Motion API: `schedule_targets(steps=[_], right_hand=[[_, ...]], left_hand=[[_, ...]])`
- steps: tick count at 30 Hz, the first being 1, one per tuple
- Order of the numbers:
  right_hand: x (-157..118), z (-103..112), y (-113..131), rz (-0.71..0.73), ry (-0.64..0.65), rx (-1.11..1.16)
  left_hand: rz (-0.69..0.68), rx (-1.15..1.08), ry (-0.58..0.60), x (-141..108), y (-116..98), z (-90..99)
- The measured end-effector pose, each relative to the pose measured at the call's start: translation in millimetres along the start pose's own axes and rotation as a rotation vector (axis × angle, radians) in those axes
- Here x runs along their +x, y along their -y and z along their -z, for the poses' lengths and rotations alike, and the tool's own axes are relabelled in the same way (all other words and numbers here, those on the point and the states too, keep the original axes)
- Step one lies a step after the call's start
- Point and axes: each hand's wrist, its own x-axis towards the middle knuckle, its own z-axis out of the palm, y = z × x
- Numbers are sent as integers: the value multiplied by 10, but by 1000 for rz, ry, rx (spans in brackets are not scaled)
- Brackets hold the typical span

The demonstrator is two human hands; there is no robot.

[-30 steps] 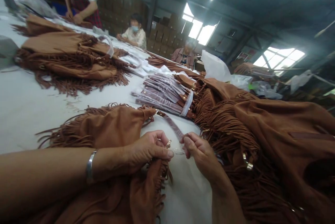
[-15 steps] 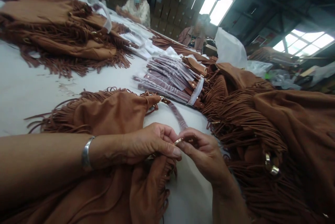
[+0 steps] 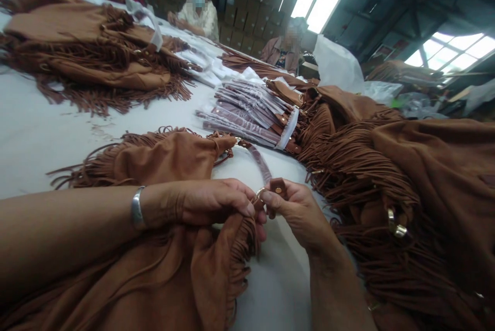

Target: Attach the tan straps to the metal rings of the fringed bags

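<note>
A brown fringed bag [image 3: 150, 269] lies below my wrists on the white table. My left hand [image 3: 216, 201], with a silver bangle [image 3: 137, 208] at the wrist, pinches the upper corner of this bag beside a gold metal ring [image 3: 258, 196]. My right hand [image 3: 299, 212] is closed on the leather end of a strap [image 3: 278, 187], which has a round gold stud. The strap's length [image 3: 260, 163] is wrapped in clear film and runs back to the bag's other side. Thumb and fingers hide whether the strap end passes through the ring.
Plastic-wrapped straps [image 3: 247, 109] lie bundled with a white band [image 3: 289, 127] ahead. Fringed bags are heaped at the right [image 3: 436, 166] and far left [image 3: 88, 52]. Co-workers [image 3: 199, 14] sit along the table's far side. Cartons [image 3: 245, 14] are stacked behind them.
My right hand has turned the strap end upward, so its stud now faces me. Both hands have shifted slightly left, and the ring is tilted more upright between them.
</note>
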Motion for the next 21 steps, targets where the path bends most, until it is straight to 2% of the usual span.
schedule_targets(steps=[5,8,14,18,21], right_hand=[[-33,57,25,-28,62,63],[-46,72,35,-38,85,45],[-29,5,24,13,33,8],[-48,3,47,64,51,-75],[-82,10,91,130,38,-273]], left_hand=[[-78,18,95,-3,24,35],[-75,13,96,-1,36,52],[-66,21,73,-31,15,30],[-52,7,70,-42,-5,23],[-10,-36,28,-18,-6,8]])
